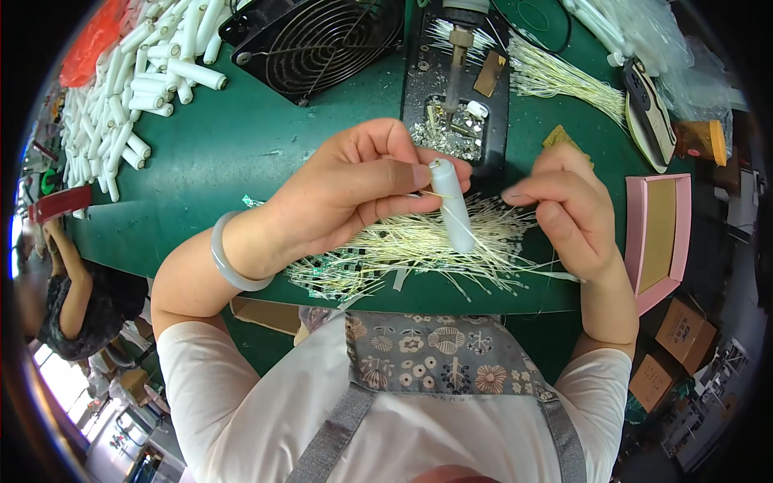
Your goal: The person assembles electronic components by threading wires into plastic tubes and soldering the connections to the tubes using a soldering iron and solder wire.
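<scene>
My left hand (354, 181) holds a white cylindrical battery cell (456, 213) at its upper end, between thumb and fingers. A small metal spot shows on the cell's top, and a thin yellowish wire runs along its side. To the right, apart from the cell, my right hand (576, 205) hovers with thumb and forefinger separated and curled; nothing shows between them. Beneath both hands lies a loose bundle of thin pale-yellow wires (378, 249), with small green circuit boards (322, 274) among those at its left.
A soldering iron (456, 68) points down at a tray of solder scraps (475, 147). Behind are a black fan (322, 48) and many white cells (149, 84). More wires (564, 84), a utility knife (651, 113) and a pink box (636, 233) lie right. Another person's arm (74, 282) shows far left.
</scene>
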A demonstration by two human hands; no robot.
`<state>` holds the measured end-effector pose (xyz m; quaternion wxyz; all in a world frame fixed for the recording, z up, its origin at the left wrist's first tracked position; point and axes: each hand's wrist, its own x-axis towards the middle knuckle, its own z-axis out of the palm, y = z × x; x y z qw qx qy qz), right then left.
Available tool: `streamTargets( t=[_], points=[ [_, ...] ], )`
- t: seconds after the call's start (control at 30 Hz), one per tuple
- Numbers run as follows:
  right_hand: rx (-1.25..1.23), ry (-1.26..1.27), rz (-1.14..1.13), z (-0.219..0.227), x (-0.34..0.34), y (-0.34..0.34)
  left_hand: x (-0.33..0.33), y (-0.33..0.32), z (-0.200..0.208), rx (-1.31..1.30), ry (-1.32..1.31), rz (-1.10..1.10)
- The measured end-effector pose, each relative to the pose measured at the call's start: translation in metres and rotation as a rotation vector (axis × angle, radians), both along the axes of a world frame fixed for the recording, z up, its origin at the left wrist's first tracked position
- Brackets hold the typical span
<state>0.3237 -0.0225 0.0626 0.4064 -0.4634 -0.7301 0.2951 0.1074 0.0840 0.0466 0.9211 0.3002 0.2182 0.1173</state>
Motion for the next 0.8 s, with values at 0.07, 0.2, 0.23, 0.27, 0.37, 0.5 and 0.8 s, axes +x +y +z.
streamTargets(
  t=[0.07,0.2,0.23,0.27,0.37,0.5,0.8],
  points=[
    [-0.016,-0.106,-0.076,0.002,-0.004,0.004,0.003,0.002,-0.001,0.005,0.025,-0.019],
    [0.015,-0.122,-0.148,0.003,-0.017,0.012,0.005,0.002,-0.006,-0.007,0.03,0.003],
    [0.044,-0.164,-0.157,0.004,-0.02,0.014,0.005,0.002,-0.006,-0.001,0.041,0.015],
    [0.043,-0.167,-0.155,0.004,-0.022,0.016,0.005,0.003,-0.007,-0.003,0.037,0.016],
    [0.066,-0.242,-0.186,0.0,-0.025,0.02,0.006,0.005,-0.01,0.026,0.063,0.029],
    [0.084,-0.135,-0.299,-0.01,-0.03,0.021,0.008,0.007,-0.01,0.034,0.082,0.029],
    [0.251,-0.1,-0.329,-0.025,-0.034,0.024,0.01,0.01,-0.01,0.044,0.097,0.029]
  ],
)
